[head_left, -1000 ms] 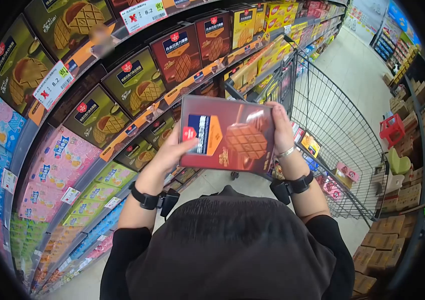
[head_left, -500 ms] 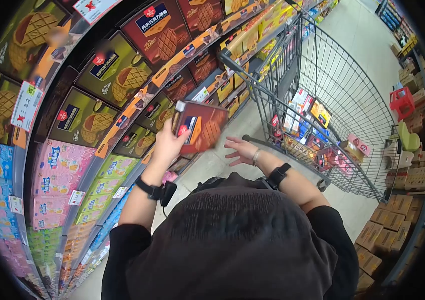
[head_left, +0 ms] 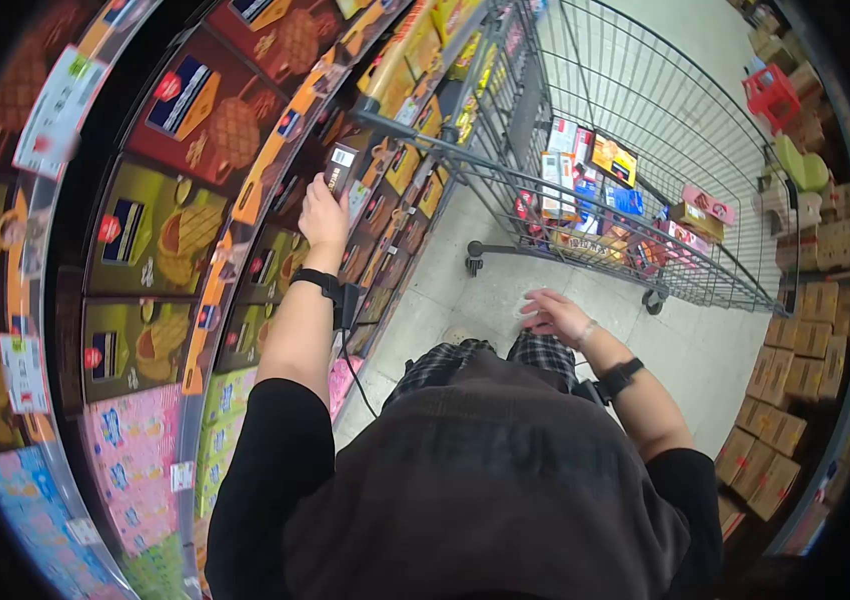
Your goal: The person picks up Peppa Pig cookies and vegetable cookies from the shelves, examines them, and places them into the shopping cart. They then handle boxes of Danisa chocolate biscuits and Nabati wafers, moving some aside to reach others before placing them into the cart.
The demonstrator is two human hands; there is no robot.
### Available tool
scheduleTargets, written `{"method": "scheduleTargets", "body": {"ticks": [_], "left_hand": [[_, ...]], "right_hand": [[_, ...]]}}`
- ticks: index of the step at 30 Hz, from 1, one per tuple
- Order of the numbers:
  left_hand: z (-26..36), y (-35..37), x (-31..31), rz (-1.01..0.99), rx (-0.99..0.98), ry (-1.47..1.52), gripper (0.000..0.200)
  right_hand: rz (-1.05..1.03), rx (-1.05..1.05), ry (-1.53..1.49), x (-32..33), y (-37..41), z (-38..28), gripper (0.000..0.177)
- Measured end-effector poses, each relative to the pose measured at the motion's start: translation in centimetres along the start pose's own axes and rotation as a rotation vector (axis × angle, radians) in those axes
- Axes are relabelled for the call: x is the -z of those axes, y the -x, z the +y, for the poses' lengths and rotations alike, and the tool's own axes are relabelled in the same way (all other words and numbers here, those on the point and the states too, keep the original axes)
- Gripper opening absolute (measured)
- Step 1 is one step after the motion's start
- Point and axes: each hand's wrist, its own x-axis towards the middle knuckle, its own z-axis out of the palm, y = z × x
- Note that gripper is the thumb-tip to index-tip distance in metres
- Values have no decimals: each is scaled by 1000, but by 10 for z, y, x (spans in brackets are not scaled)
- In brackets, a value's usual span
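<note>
My left hand [head_left: 325,212] reaches to the shelf at the left and grips a dark brown box [head_left: 342,165], which is seen end-on with a white label. Around it stand red waffle boxes [head_left: 207,118] and green waffle boxes [head_left: 150,238] in rows. Low in front of my body, beside my right leg, my right hand [head_left: 557,318] has its fingers spread and holds nothing.
A wire shopping cart [head_left: 585,212] holding several packages stands ahead to the right. Cardboard cartons [head_left: 780,430] are stacked on the right side, with a red stool [head_left: 772,95] farther up. Pink packs [head_left: 135,450] fill the lower left shelf.
My left hand has moved the box from in front of me to the shelf, turning it end-on. My right hand has moved down and right. The view has shifted.
</note>
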Motion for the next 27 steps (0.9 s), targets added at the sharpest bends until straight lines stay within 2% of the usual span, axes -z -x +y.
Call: {"method": "scheduleTargets", "body": {"ticks": [5, 6, 8, 11, 13, 15, 18, 21, 22, 23, 25, 27], "left_hand": [[16, -39, -13, -91, 52, -66, 51], [17, -47, -15, -24, -35, -73, 50], [23, -62, -19, -63, -73, -93, 50], [28, -77, -26, -45, -167, -142, 54], [30, -85, -31, -2, -208, -106, 46], [33, -90, -34, 5, -273, -176, 46], [27, -98, -38, -1, -328, -270, 43], [33, -109, -28, -337, 108, -91, 51], [31, -110, -27, -342, 120, -118, 50], [38, -115, -16, -468, 263, -88, 49], [26, -115, -25, -476, 339, -36, 46], [23, -108, -27, -393, 376, -11, 41]], "right_hand": [[141, 74, -246, 32, 63, 17, 28], [147, 81, -279, 34, 72, 22, 28], [158, 96, -340, 36, 89, 30, 27], [179, 95, -369, 36, 107, 35, 27], [177, 103, -394, 39, 117, 29, 27], [157, 129, -396, 47, 129, 17, 26], [235, 239, -243, 71, 155, -16, 27], [270, 370, -243, 107, 184, -52, 28], [292, 374, -200, 118, 193, -66, 29], [313, 382, -154, 131, 203, -83, 29], [367, 420, 51, 165, 225, -122, 34], [432, 531, 226, 201, 248, -170, 41]]}}
